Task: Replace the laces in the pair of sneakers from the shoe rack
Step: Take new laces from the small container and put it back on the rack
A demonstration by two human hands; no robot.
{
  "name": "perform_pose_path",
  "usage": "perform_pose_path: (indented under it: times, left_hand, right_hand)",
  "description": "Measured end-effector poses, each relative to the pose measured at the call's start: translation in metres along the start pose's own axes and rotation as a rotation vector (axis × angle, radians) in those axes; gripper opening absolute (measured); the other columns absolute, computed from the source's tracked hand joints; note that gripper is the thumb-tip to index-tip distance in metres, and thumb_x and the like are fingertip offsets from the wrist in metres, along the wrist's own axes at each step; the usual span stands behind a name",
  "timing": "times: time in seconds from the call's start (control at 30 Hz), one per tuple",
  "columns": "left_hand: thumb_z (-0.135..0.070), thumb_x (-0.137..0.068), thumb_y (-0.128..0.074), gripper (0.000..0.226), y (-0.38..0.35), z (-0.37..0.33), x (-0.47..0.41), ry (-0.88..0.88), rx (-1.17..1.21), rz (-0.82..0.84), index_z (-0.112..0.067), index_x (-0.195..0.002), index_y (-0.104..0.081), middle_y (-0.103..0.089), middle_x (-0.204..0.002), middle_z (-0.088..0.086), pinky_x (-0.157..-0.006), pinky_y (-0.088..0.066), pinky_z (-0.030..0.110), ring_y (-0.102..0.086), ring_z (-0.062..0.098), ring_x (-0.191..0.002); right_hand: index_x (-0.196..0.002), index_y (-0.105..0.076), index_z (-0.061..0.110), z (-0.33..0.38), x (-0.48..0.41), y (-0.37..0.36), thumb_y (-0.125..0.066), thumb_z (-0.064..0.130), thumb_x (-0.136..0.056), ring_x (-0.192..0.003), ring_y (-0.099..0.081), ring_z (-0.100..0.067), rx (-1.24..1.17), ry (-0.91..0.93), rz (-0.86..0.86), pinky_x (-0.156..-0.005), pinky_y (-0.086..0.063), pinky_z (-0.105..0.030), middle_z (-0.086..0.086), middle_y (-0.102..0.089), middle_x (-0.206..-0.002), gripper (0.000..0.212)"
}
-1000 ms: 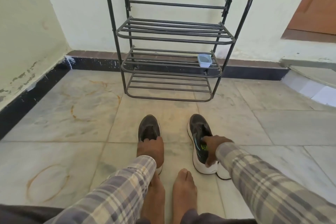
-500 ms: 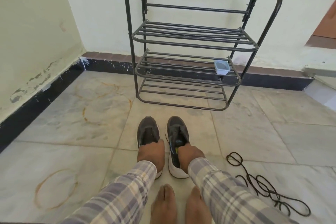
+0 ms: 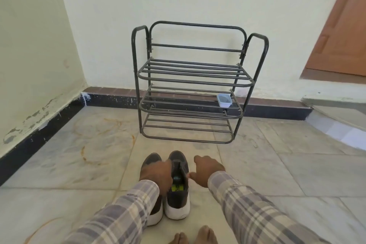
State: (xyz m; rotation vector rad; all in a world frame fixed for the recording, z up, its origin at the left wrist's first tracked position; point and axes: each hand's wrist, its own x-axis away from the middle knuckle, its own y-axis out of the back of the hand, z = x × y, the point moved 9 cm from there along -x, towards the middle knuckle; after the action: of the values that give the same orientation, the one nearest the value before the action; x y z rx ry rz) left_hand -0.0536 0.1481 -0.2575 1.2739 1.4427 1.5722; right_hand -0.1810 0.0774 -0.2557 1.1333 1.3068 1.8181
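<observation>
Two dark grey sneakers with white soles stand side by side on the floor, toes toward the rack; no laces show in them. My left hand (image 3: 156,174) lies over the left sneaker (image 3: 152,159), and its fingers reach into the opening of the right sneaker (image 3: 178,200), gripping the pair together. Just to the right of the right sneaker, my right hand (image 3: 206,170) hovers with fingers apart and nothing in it. The black metal shoe rack (image 3: 190,77) stands against the wall behind the shoes, with no shoes on it.
A small clear plastic box (image 3: 224,100) sits on the rack's middle shelf at the right. My bare feet (image 3: 193,236) are at the bottom edge. A side wall (image 3: 29,55) closes the left; a brown door (image 3: 340,31) and a raised step are at the right.
The right sneaker now stands against the left one. My right hand has let go of it and moved right. The view has pulled back, and the black laces on the floor are out of frame.
</observation>
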Motion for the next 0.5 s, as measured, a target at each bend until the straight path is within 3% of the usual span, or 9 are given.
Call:
perform_pose_path:
  times: [0.13, 0.27, 0.5]
  left_hand:
    - [-0.033, -0.098, -0.048, 0.032, 0.068, -0.022, -0.003, -0.085, -0.041, -0.144, -0.02, -0.127, -0.048, -0.06, -0.126, 0.005, -0.095, -0.044, 0.04, -0.058, 0.027, -0.112]
    - [-0.031, -0.097, -0.048, 0.031, 0.119, -0.043, -0.018, -0.168, 0.062, -0.238, -0.02, -0.126, -0.05, -0.062, -0.123, 0.006, -0.092, -0.049, 0.042, -0.06, 0.028, -0.106]
    - [-0.031, -0.096, -0.052, 0.022, 0.144, -0.052, -0.107, -0.267, 0.231, -0.301, -0.023, -0.116, -0.052, -0.062, -0.106, 0.001, -0.089, -0.053, 0.044, -0.06, 0.023, -0.092]
  right_hand:
    - [-0.136, -0.045, 0.018, -0.043, 0.005, 0.075, -0.056, 0.053, -0.094, -0.124, -0.053, -0.03, -0.028, -0.053, -0.176, -0.097, -0.047, -0.042, -0.008, -0.052, -0.137, 0.056]
    - [-0.138, -0.043, 0.015, -0.072, -0.005, 0.134, -0.059, 0.051, -0.093, -0.127, -0.051, -0.034, -0.071, -0.111, -0.319, -0.101, -0.047, -0.044, -0.013, -0.046, -0.143, 0.06]
    - [-0.138, -0.044, 0.015, -0.101, -0.094, 0.163, -0.063, 0.054, -0.089, -0.12, -0.054, -0.036, -0.113, -0.151, -0.414, -0.098, -0.049, -0.044, -0.017, -0.046, -0.138, 0.065]
